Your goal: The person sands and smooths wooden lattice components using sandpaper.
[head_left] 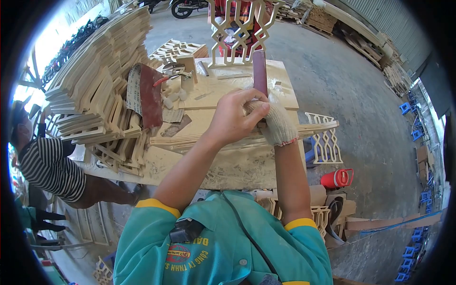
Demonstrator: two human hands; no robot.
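Note:
Both my hands meet over the middle of the work table (223, 168). My bare left hand (237, 114) has its fingers bent over my right hand (275, 121), which wears a pale knitted glove. A strip of dark red sandpaper (260, 71) stands up out of the gloved hand, whose fingers are partly hidden. Beneath the hands, a bundle of thin wooden lattice pieces (313, 128) lies across the table and sticks out past its right edge. Left of them, a curled sandpaper sheet (152, 95) leans on the stacked lattice pieces.
Tall stacks of wooden lattice (95, 80) fill the left side. Across the table, a person stands behind an upright lattice panel (240, 33). Another person in a striped shirt (52, 164) is at the left. Pliers (166, 79) lie on the table; a red jug (336, 178) is at right.

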